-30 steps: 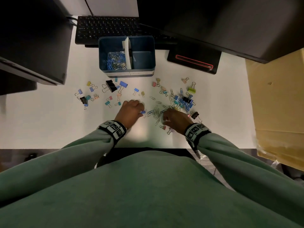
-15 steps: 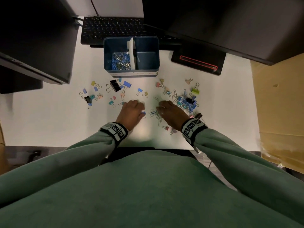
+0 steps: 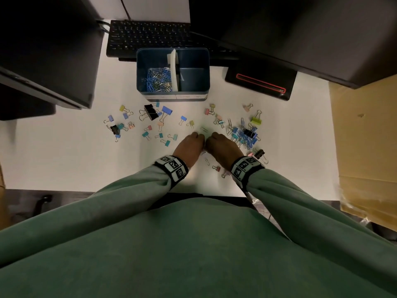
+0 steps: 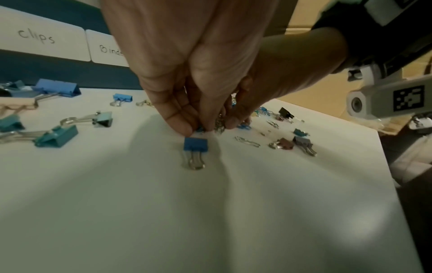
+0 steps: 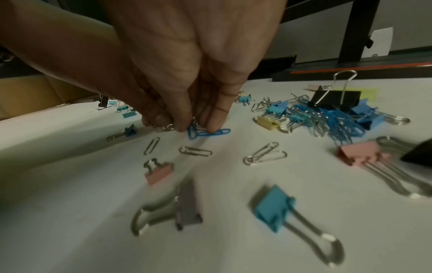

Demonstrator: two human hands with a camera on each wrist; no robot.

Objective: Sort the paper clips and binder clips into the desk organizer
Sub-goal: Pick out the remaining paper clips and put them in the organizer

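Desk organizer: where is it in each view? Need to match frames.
Head: desk organizer top centre, before the keyboard.
Left wrist: upper left, its labelled front wall.
Right wrist: not in it.
Shared landmark: left hand and right hand pinching paper clips, fingertips together.

Organizer (image 3: 173, 94) before keyboard (image 3: 148, 37); paper clips (image 3: 159, 79) in left compartment; binder clips (image 3: 150, 112) scattered before it on desk (image 3: 64, 160).

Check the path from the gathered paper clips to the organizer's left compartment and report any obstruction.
Nothing blocks it. Both hands hold the paper clips; between them and the open-topped organizer only flat binder clips lie on the desk.
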